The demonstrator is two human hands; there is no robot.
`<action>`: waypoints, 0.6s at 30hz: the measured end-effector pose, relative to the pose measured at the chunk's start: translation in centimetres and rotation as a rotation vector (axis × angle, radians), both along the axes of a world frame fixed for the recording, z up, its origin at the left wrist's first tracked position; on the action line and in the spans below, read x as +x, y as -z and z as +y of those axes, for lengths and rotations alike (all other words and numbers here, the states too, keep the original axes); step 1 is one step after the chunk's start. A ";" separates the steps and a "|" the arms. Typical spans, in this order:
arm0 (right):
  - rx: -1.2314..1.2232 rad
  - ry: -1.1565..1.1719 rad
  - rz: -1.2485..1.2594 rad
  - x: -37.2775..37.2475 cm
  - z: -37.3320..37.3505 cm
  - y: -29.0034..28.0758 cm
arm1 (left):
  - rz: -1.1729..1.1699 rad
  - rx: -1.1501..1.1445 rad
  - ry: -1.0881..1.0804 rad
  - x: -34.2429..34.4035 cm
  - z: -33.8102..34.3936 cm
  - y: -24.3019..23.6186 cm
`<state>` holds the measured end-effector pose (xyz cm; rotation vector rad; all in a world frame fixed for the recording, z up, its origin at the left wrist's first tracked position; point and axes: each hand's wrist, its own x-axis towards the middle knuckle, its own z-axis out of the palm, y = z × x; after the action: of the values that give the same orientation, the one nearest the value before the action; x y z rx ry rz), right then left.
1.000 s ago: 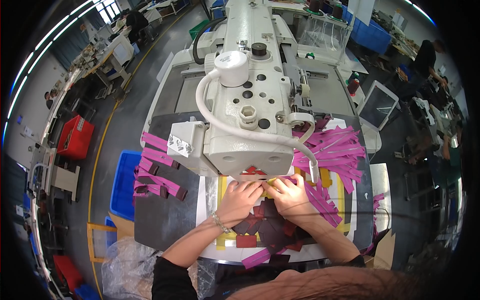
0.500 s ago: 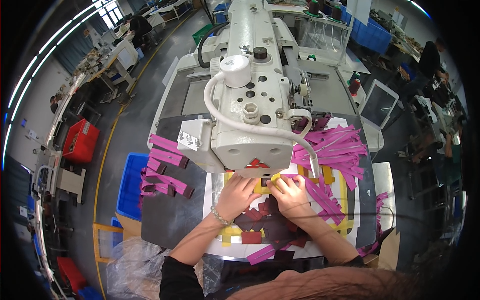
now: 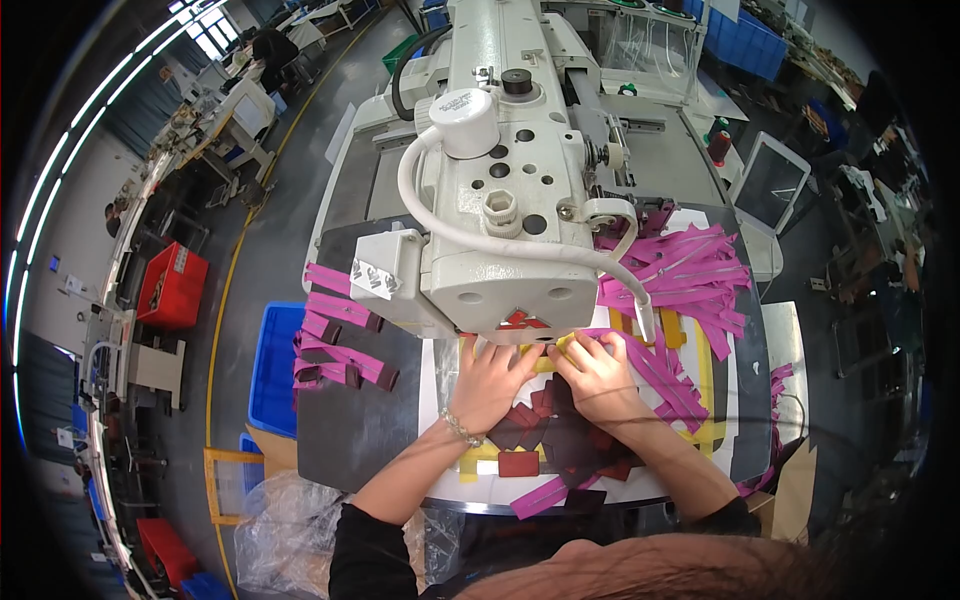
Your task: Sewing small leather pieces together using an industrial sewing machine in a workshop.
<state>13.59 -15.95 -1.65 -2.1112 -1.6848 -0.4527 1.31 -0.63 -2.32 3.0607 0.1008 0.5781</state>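
Both my hands meet just under the head of a large white sewing machine (image 3: 500, 270). My left hand (image 3: 492, 385) rests on the yellow-taped template (image 3: 543, 362), its fingers reaching forward and slightly apart. Close beside it, my right hand (image 3: 600, 378) has its fingers bent together at the yellow tape; whatever they pinch is hidden. Below the hands lies a heap of dark brown and dark red fabric patches (image 3: 560, 435). Magenta zipper strips (image 3: 675, 385) run out past my right hand, with a larger bundle (image 3: 690, 275) behind them.
More magenta strips with dark ends (image 3: 345, 360) lie on the table's left side. A blue bin (image 3: 275, 365) stands beside the table, above crumpled clear plastic (image 3: 285, 530). A screen (image 3: 770, 185) stands at the right. Red bins (image 3: 172, 285) are on the floor farther left.
The view has shifted slightly. My hands have moved a little forward under the machine head, and the small dark patch between them is now covered. My right fingers are more bent.
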 end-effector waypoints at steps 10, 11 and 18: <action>-0.003 -0.004 0.009 -0.1 0.1 0.3 | -0.016 0.010 0.005 0.1 0.1 -0.1; -0.003 -0.003 0.010 -0.1 0.1 0.4 | -0.026 0.017 0.011 0.1 0.1 -0.1; -0.004 -0.010 0.022 0.0 0.1 0.5 | -0.009 -0.017 0.003 0.2 0.1 0.2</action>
<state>13.58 -15.81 -2.10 -2.1025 -1.6851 -0.4221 1.47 -0.49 -2.56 3.0412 0.1002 0.5872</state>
